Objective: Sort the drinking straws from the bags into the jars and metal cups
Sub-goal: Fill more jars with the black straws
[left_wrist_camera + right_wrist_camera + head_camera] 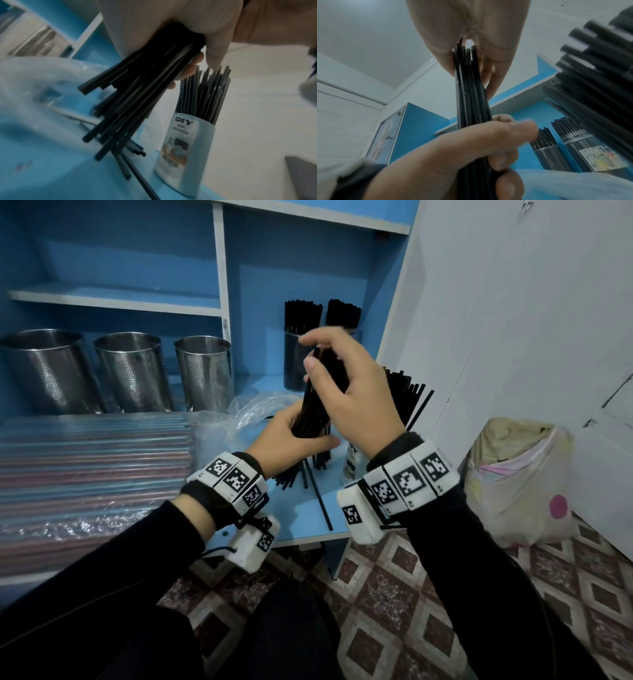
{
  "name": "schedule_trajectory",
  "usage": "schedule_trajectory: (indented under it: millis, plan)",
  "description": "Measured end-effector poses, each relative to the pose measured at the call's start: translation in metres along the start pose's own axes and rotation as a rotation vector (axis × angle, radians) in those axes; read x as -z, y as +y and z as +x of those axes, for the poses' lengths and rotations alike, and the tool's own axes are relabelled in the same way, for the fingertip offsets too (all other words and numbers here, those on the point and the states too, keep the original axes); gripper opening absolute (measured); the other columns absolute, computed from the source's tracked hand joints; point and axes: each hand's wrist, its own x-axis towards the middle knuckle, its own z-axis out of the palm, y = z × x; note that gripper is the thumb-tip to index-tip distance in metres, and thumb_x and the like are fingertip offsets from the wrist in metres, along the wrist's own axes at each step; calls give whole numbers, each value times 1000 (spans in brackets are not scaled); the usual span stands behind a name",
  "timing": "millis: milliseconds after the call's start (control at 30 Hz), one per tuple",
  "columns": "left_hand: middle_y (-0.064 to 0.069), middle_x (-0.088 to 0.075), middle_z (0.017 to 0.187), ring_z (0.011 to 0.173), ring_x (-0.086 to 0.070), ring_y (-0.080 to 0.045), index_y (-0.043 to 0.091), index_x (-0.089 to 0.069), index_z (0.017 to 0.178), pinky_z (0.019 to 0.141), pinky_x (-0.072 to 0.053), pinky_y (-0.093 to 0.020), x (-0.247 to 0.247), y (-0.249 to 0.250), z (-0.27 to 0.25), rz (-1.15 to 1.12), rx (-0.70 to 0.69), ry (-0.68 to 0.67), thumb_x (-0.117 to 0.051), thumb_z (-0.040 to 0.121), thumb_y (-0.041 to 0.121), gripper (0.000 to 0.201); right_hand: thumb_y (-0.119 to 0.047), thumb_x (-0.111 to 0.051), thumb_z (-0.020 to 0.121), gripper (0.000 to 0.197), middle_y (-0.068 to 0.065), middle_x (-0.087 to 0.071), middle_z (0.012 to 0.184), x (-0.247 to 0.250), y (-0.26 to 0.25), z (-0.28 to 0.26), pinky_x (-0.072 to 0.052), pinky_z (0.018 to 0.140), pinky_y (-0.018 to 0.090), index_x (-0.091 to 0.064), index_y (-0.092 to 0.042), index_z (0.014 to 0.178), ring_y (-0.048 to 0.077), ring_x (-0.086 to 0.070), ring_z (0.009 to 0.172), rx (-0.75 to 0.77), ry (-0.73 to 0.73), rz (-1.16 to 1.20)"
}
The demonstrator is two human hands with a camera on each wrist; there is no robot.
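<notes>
A bundle of black straws (317, 405) stands nearly upright over the blue shelf. My left hand (298, 440) grips its lower part, fingers wrapped round it. My right hand (356, 395) pinches the upper ends between thumb and fingers. In the right wrist view the bundle (471, 94) runs from my right hand's fingers down into the left hand (479, 146). A white DIY cup (187, 148) beside the bundle (137, 83) holds black straws. Two dark jars (301, 354) at the back are full of black straws. Three metal cups (133, 371) stand on the left.
Flat bags of coloured straws (92, 460) cover the shelf's left part. A crumpled clear bag (246, 412) lies behind my left hand. Loose black straws (322, 501) lie on the blue shelf (308, 529) near its front edge. A stuffed plastic bag (520, 481) sits on the floor at the right.
</notes>
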Motion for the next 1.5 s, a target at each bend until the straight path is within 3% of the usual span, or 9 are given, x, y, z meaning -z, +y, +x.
schedule_trajectory:
  millis: [100, 267, 533, 700, 833, 1100, 1267, 1400, 1500]
  plan:
    - [-10, -71, 100, 92, -67, -12, 6, -62, 106, 84, -55, -27, 0, -7, -9, -59, 79, 17, -77, 78, -1, 33, -17, -48, 101, 28, 9, -67, 104, -13, 3, -2, -44, 94, 25, -69, 1, 105, 17, -60, 102, -66, -97, -111]
    - [16, -70, 70, 71, -64, 8, 20, -62, 87, 64, -49, -13, 1, -16, -13, -43, 45, 68, -68, 85, -3, 23, -38, -61, 93, 29, 1, -63, 107, -25, 4, -9, -41, 95, 18, -69, -13, 106, 8, -57, 103, -191, -252, -132]
    - [6, -58, 68, 66, -55, -9, 18, -58, 75, 65, -45, -25, 6, -32, -14, 25, 216, 39, -80, 75, 8, 25, -6, -60, 87, 27, 7, -60, 109, -22, 2, -5, -41, 92, 22, -65, -13, 112, 17, -55, 104, -180, -301, -189]
    - [1, -62, 74, 70, -60, -13, 13, -57, 83, 75, -52, -31, 7, -37, -16, 48, 280, -9, -77, 75, -1, 25, -6, -57, 89, 22, 2, -59, 105, -23, 6, -7, -41, 88, 17, -66, -13, 109, 14, -55, 100, -205, -296, -188]
    - [1, -65, 65, 66, -62, -14, 17, -61, 72, 71, -54, -30, 3, -42, -18, 79, 293, 24, -78, 80, 20, 20, -10, -64, 86, 13, 2, -59, 100, -21, 8, -5, -38, 79, 9, -64, -11, 99, 11, -53, 93, -186, -252, -182]
    - [4, -63, 58, 57, -59, -7, 15, -61, 70, 64, -50, -26, -5, -40, -18, 196, 269, 23, -68, 89, 39, 31, -19, -78, 78, 44, -1, -59, 110, -12, 4, -10, -45, 89, 15, -55, -12, 115, 10, -55, 104, -217, -213, -56]
    - [4, -57, 56, 54, -55, -13, 27, -61, 70, 54, -47, -29, 2, -11, -21, 104, 41, -85, -66, 79, 49, 24, -29, -87, 69, 76, 0, -53, 120, 20, 0, -14, -51, 89, 22, -46, -21, 133, 8, -56, 106, -257, -319, 169]
    - [-16, -66, 80, 69, -64, -34, 21, -62, 91, 56, -54, -47, -7, 2, -22, 254, -69, -273, -61, 80, 49, 30, -17, -84, 74, 46, -9, -59, 100, 32, 3, -28, -43, 82, 7, -64, -5, 114, -9, -58, 90, -287, -491, 126]
    - [21, -69, 78, 72, -65, 3, 30, -59, 95, 59, -51, -17, -28, 10, -17, 59, -165, -261, -63, 79, 33, 17, -5, -74, 82, 14, -4, -66, 86, 35, 6, -34, -46, 78, 10, -68, 1, 94, -2, -62, 81, -271, -390, 135]
